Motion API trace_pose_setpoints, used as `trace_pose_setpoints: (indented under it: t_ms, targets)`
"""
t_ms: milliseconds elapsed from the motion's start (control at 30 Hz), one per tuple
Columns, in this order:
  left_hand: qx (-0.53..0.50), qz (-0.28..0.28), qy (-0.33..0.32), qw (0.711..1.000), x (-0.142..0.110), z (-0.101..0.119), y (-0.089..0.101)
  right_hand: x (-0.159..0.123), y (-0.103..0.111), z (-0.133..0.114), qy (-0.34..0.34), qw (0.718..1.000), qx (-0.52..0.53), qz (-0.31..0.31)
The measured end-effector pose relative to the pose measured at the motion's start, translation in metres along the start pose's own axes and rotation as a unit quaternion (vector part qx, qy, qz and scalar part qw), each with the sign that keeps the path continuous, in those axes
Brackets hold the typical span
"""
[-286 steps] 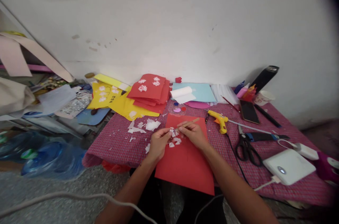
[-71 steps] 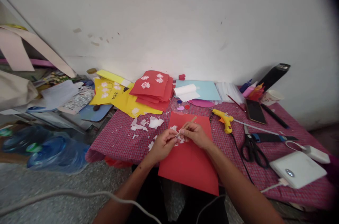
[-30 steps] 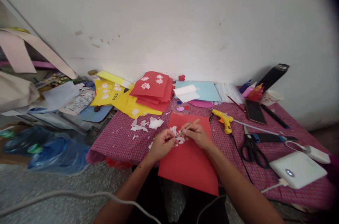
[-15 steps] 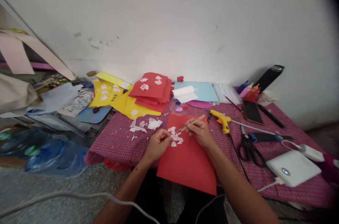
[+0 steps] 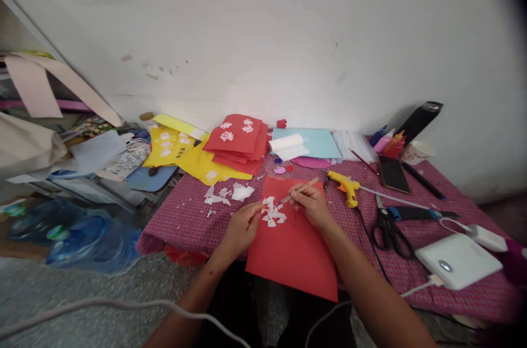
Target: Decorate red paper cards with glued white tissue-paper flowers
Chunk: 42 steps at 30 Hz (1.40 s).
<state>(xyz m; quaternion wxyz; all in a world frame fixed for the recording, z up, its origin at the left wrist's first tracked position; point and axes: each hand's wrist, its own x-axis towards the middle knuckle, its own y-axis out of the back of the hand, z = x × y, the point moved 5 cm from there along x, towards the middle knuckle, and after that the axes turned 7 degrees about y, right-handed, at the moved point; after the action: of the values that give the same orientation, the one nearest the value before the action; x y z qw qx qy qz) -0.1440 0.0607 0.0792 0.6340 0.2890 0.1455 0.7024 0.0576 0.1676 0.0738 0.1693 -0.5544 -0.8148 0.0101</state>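
A red paper sheet lies on the checked tablecloth in front of me, its near edge hanging over the table. Small white paper petals are gathered near its top left. My right hand pinches a thin wooden stick like a pen, its tip pointing down at the petals. My left hand rests at the sheet's left edge, fingers curled, fingertips close to the petals; what it pinches I cannot make out.
White paper scraps lie left of the sheet. Behind are red sheets with white flowers, yellow sheets, and light blue paper. To the right lie a yellow glue gun, black scissors, a white power bank.
My hands have drawn slightly apart over the petals; the stick's tip now points at the petal cluster. The view shifted a little.
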Motion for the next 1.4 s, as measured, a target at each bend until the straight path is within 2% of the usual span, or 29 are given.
trace_pose_setpoints:
  t_ms: [133,267,500,600,700,833,1100,1267,1400]
  targets:
    - [0.000,-0.002,-0.001,1.000,-0.003,0.004,0.008,-0.001,-0.001,0.002,-0.003,1.000,0.001,-0.001]
    - [0.032,0.045,-0.013,0.998,-0.003,0.006,0.018,-0.001,-0.002,-0.001,0.003,1.000,-0.006,0.001]
    - [0.177,0.103,0.015,0.979,0.016,-0.028,0.053,-0.001,-0.003,-0.005,0.002,1.000,-0.012,0.008]
    - [0.223,0.089,0.013,0.971,0.030,-0.036,0.063,-0.001,-0.002,-0.003,0.009,1.000,-0.019,0.005]
    - [0.246,0.057,0.003,0.968,0.043,-0.039,0.064,-0.001,0.000,-0.001,0.012,1.000,-0.022,0.001]
    - [0.242,0.016,0.000,0.970,0.050,-0.046,0.059,-0.001,0.000,0.000,0.012,1.000,-0.025,-0.003]
    - [0.202,0.015,0.032,0.979,0.051,-0.057,0.057,-0.002,0.001,0.003,-0.003,0.999,-0.038,0.003]
    - [0.187,0.037,0.050,0.980,0.053,-0.054,0.065,-0.002,-0.001,0.000,-0.001,0.999,-0.032,-0.003]
    - [0.136,0.094,0.100,0.981,0.051,-0.050,0.078,-0.002,-0.002,-0.002,0.003,1.000,-0.022,-0.004]
